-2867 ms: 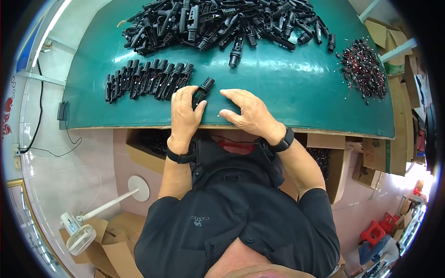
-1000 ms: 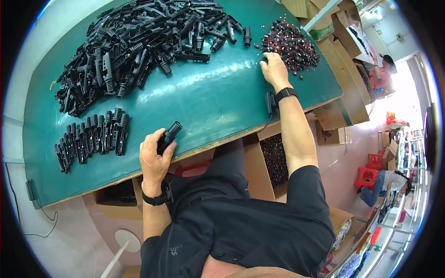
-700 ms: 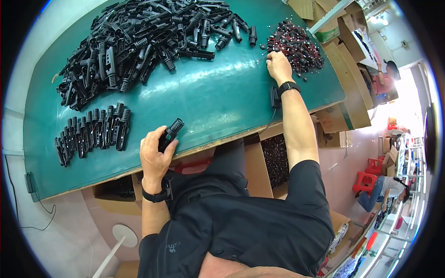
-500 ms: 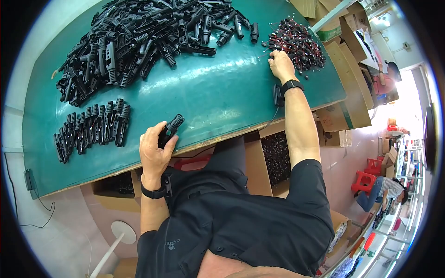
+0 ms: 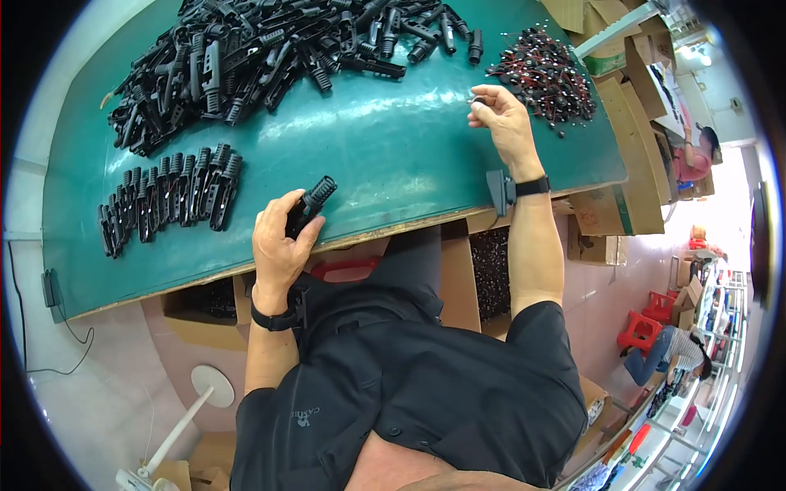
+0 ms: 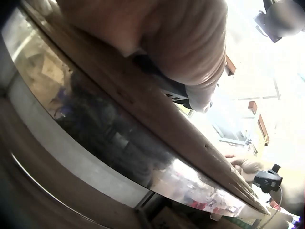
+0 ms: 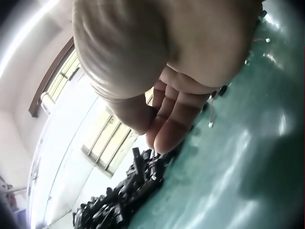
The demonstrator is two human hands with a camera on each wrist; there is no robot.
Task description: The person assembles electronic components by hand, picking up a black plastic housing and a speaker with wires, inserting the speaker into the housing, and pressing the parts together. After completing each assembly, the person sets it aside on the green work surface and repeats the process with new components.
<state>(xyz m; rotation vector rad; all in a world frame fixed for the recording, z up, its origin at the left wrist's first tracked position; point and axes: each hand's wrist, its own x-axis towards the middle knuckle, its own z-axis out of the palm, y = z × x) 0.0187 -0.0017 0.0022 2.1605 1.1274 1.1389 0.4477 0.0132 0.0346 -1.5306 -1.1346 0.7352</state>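
Housing (image 5: 313,201), black, seemingly plastic, ribbed at one end: gripped between thumb and fingers of the left hand (image 5: 277,241), just inside the table's near edge (image 5: 385,232); to my eye light, stiff, best taken mid-body. Wired part (image 7: 154,164), one, red-leaded, white-tipped: pinched at the fingertips of the right hand (image 5: 509,127), near the pile of wired parts (image 5: 544,74); leads probably fragile, so safest held by the body. Tabletop (image 5: 393,155), green: broad passage between the hands; row of housings (image 5: 169,195) lies to the left.
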